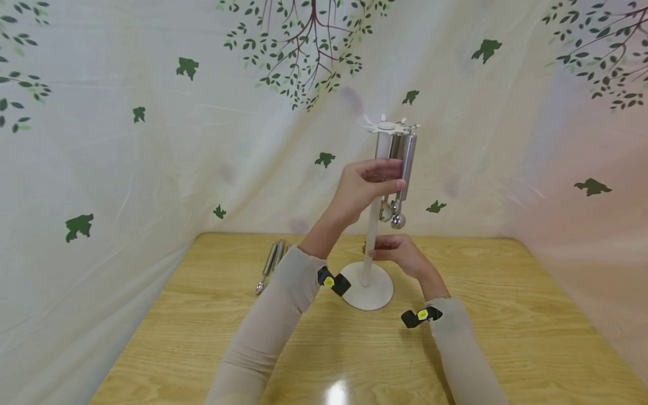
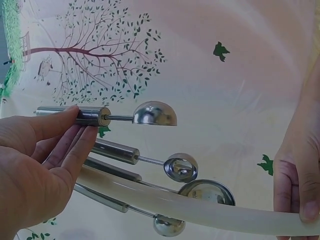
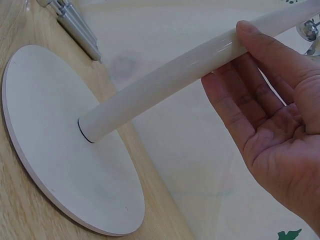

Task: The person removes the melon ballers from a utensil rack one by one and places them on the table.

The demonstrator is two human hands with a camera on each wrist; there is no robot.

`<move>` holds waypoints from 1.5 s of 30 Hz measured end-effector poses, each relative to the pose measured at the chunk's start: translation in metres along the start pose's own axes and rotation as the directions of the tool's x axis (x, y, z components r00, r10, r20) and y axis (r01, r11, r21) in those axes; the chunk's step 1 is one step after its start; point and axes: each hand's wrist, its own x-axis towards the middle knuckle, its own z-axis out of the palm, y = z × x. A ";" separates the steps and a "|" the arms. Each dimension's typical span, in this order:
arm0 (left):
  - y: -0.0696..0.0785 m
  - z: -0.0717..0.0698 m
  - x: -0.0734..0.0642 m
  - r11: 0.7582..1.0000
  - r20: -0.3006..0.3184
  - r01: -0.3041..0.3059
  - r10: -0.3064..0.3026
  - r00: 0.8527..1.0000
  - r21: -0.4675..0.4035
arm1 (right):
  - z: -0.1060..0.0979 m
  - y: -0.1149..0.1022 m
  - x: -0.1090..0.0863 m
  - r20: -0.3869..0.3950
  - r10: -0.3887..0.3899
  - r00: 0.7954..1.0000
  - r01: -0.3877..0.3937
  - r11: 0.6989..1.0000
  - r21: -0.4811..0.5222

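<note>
My left hand (image 1: 356, 183) pinches the steel handle of a metal scoop (image 2: 155, 114) between thumb and fingers, high beside a white stand (image 1: 372, 230). Its round bowl faces down-table, apart from the other scoops in the left wrist view. Several more scoops (image 2: 181, 167) hang from the hooked top (image 1: 387, 127) of the stand, handles up and bowls down. Lower on the pole (image 3: 170, 75), my right hand (image 3: 280, 110) grips it between thumb and fingers. The round base (image 3: 60, 135) rests on the table. In the head view, fingers partly hide the hanging handles.
Other steel-handled utensils (image 1: 270, 260) lie on the wooden table (image 1: 506, 337) left of the base, partly hidden by my left sleeve. A pale cloth (image 1: 283, 185) printed with leaves and branches hangs behind the table and at its sides.
</note>
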 end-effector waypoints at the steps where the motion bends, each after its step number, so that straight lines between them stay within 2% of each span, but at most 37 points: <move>1: 0.001 0.000 0.001 1.000 0.004 -0.001 0.001 1.000 0.003 | 0.000 0.000 0.000 0.001 -0.003 1.000 0.003 1.000 -0.003; 11: 0.007 -0.002 -0.001 1.000 0.040 -0.005 0.005 0.999 0.012 | 0.001 -0.002 0.001 -0.013 0.036 0.999 -0.036 0.999 -0.013; 20: -0.005 -0.012 -0.012 1.000 0.049 0.022 -0.021 0.999 -0.008 | 0.002 0.000 0.000 0.001 0.002 1.000 -0.002 1.000 0.007; 25: -0.015 -0.025 -0.019 0.999 0.062 0.052 -0.051 0.997 -0.014 | 0.002 0.001 -0.001 -0.002 -0.002 1.000 0.002 1.000 0.027; 29: -0.021 -0.037 -0.025 0.995 0.079 0.100 -0.099 0.992 -0.008 | 0.002 0.003 -0.001 -0.004 -0.007 1.000 0.007 0.999 0.048; 36: -0.039 -0.059 -0.037 0.987 0.100 0.157 -0.159 0.982 0.027 | 0.002 0.002 0.001 -0.009 -0.011 1.000 0.011 1.000 0.024; 45: -0.063 -0.096 -0.054 0.978 0.055 0.201 -0.204 0.977 0.062 | 0.004 -0.004 0.000 -0.018 0.013 1.000 -0.013 0.999 0.035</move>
